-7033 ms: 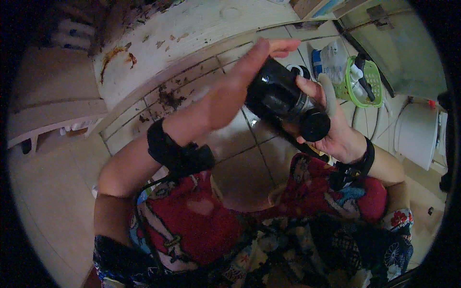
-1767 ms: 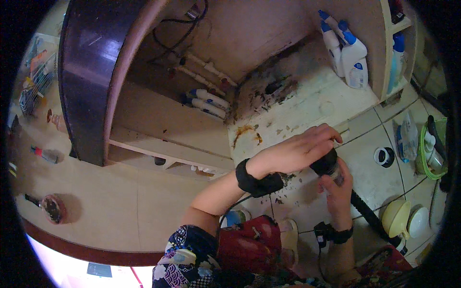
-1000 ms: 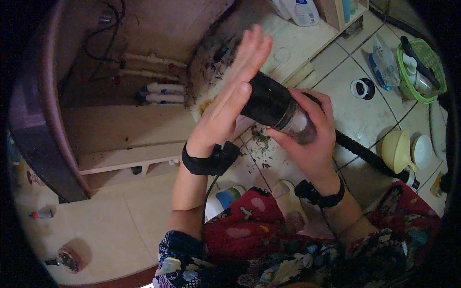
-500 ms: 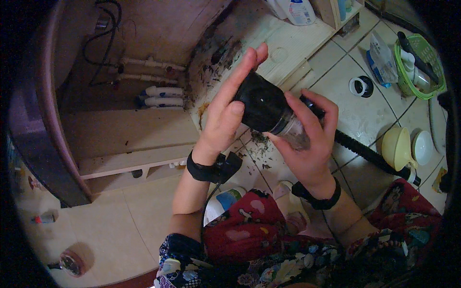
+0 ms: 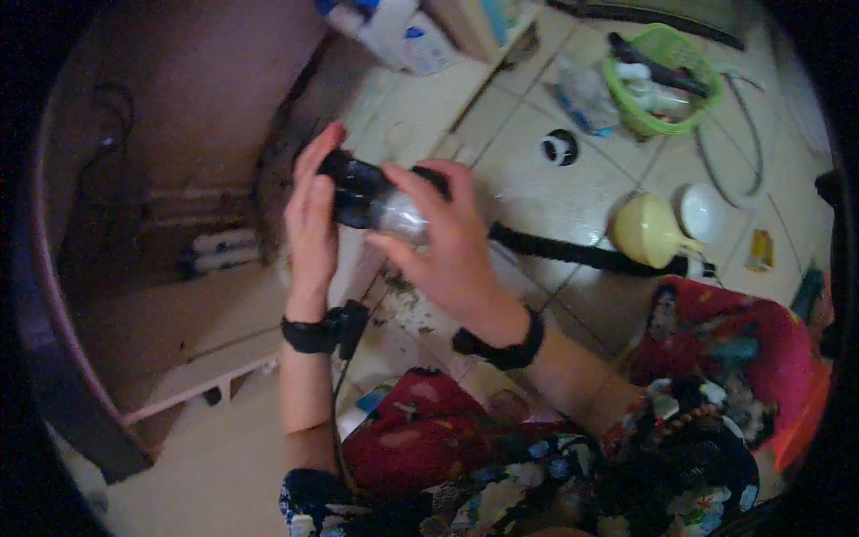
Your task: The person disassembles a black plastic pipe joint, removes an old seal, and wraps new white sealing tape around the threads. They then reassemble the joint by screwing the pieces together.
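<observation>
In the middle of the head view I hold a drain fitting, a cylinder of black [image 5: 356, 190] and clear plastic, tilted above the cabinet's front edge. My left hand [image 5: 313, 201] is closed against its black end, the fingers pointing up along the side. Around the clear part wraps my right hand [image 5: 447, 237], with another dark piece showing above its knuckles. A black corrugated hose [image 5: 582, 255] lies on the floor, running right from behind my right hand; whether it joins the fitting is hidden. Motion smears the picture.
On my left is an open low cabinet [image 5: 188, 380] with white pipes inside. White bottles [image 5: 420, 45] stand at its far end. Across the tiled floor lie a black-and-white ring [image 5: 559, 148], a green basket [image 5: 667, 125] of items, a yellow scoop [image 5: 640, 231] and a white bowl [image 5: 701, 213].
The view has swung right, so the surroundings sit further left. Both hands still hold the fitting, which is now turned closer to level.
</observation>
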### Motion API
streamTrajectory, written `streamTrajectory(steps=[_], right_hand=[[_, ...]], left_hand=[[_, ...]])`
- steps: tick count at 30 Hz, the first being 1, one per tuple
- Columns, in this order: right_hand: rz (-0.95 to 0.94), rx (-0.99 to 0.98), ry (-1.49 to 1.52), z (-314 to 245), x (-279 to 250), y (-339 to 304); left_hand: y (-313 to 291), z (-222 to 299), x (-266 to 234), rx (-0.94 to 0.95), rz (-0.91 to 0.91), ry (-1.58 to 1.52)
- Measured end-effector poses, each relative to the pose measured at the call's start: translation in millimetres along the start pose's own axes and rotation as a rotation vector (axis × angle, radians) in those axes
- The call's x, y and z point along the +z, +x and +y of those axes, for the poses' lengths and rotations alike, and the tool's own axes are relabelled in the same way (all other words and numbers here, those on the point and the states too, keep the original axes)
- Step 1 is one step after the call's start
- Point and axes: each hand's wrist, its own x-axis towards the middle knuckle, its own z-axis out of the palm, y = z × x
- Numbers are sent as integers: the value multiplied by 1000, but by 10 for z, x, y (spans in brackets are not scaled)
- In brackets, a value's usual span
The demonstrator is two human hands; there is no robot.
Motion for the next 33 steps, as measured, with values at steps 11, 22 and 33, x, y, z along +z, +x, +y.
streamTrajectory(steps=[11, 22, 33], right_hand=[[-6, 34, -139, -217, -362, 497], [-661, 125, 362, -393, -360, 979], [-719, 131, 525, -221, 123, 1177]], left_hand=[[437, 716, 409, -560, 248, -525], [189, 565, -322, -542, 506, -527], [-229, 481, -374, -446, 178, -1138]])
